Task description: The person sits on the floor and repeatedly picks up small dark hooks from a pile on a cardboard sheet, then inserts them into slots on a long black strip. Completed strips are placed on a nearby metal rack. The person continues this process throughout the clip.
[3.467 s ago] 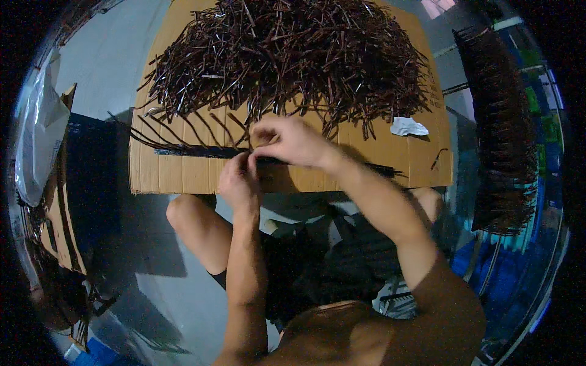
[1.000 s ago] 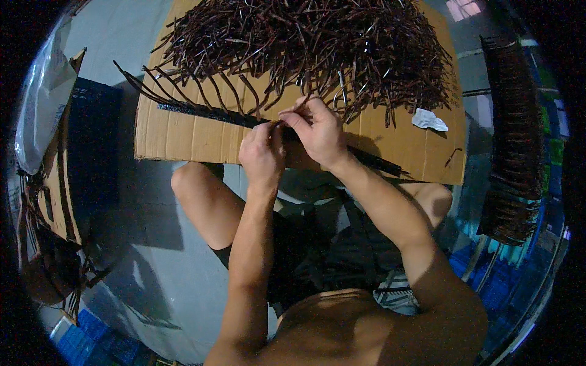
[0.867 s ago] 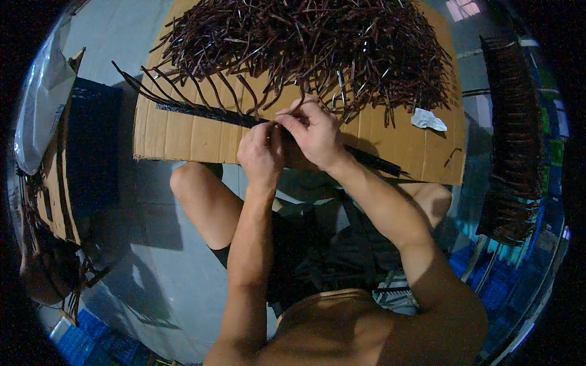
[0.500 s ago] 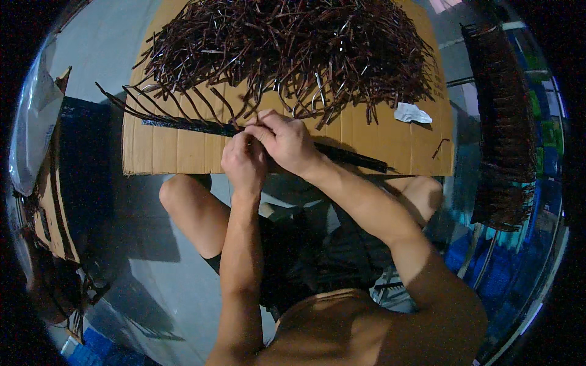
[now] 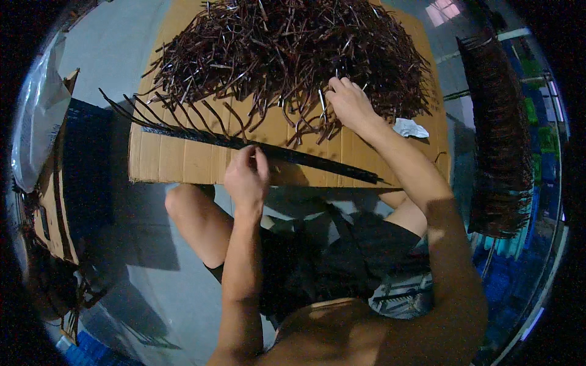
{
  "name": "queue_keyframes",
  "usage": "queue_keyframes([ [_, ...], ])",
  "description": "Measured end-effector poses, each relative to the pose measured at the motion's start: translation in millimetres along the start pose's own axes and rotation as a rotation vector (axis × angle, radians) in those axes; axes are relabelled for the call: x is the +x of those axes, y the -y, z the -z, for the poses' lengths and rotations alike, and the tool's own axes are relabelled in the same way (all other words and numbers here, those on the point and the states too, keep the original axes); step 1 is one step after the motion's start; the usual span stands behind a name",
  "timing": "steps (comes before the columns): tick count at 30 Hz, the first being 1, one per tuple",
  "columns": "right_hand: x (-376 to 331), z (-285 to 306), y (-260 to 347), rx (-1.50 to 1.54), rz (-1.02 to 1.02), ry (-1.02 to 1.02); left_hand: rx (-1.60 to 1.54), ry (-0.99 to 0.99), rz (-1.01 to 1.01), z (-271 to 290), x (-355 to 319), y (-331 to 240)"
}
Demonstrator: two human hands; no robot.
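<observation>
A long, narrow black strip (image 5: 305, 160) lies slantwise along the near edge of the cardboard, with several thin, curved dark brown strands (image 5: 183, 116) standing out from its left half. My left hand (image 5: 246, 177) pinches the strip's near edge close to its middle, thumb and forefinger together. Farther away and to the right, my right hand (image 5: 353, 105) reaches to the front of a large heap of loose brown strands (image 5: 281, 55). Its fingers are bent and a little apart at the heap; nothing shows clearly between them.
The heap rests on a flat cardboard sheet (image 5: 165, 165) over my knees. A crumpled white scrap (image 5: 411, 128) lies at its right. Beyond, a dark fringed bundle (image 5: 500, 134) hangs beside blue and green things. Clear plastic (image 5: 39, 116) and cardboard stand on the left.
My right hand has left the strip and moved right and away to the heap. My left hand stays at the strip, which now carries another strand near that hand.
</observation>
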State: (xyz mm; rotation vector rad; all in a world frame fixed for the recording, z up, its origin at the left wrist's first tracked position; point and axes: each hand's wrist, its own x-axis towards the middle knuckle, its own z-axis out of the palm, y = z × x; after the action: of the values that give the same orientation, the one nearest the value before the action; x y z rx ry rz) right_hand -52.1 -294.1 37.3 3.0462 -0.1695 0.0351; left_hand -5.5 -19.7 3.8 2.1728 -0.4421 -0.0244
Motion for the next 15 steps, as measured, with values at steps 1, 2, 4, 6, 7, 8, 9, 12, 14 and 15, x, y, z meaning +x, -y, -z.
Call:
queue_keyframes([
  [1, 1.3, 4.8, -0.2, 0.035, 0.035, 0.009, -0.027, 0.04, 0.007, -1.1, -3.8, 1.9],
  [2, 4.4, 8.8, 0.7, 0.069, 0.069, 0.018, -0.058, -0.015, -0.074, -4.1, -4.0, 5.2],
  [4, 13.9, 20.0, 1.3, 0.189, 0.157, 0.019, -0.03, -0.042, -0.132, -6.4, -2.6, 6.5],
  [6, 23.7, 15.9, 4.6, 0.24, 0.251, 0.067, -0.018, -0.032, -0.122, -6.9, -2.6, 7.7],
  [7, 27.2, 10.1, 7.6, 0.214, 0.271, 0.098, -0.025, -0.028, -0.12, -7.5, -1.3, 6.4],
  [8, 31.9, 4.5, 12.3, 0.19, 0.298, 0.129, -0.029, -0.03, -0.114, -6.3, -0.5, 4.3],
  [9, 34.8, 0.8, 14.4, 0.165, 0.326, 0.16, -0.033, -0.032, -0.108, -6.0, 0.4, 2.6],
  [12, 37.8, -3.1, 19.2, 0.069, 0.308, 0.184, -0.114, -0.035, -0.044, -7.1, -0.1, 3.8],
  [14, 38.0, -1.9, 20.2, 0.119, 0.283, 0.18, -0.091, -0.075, -0.09, -7.1, 1.4, 6.1],
  [15, 39.5, -0.6, 18.8, 0.176, 0.259, 0.174, -0.078, -0.094, -0.113, -7.5, 2.7, 7.0],
])
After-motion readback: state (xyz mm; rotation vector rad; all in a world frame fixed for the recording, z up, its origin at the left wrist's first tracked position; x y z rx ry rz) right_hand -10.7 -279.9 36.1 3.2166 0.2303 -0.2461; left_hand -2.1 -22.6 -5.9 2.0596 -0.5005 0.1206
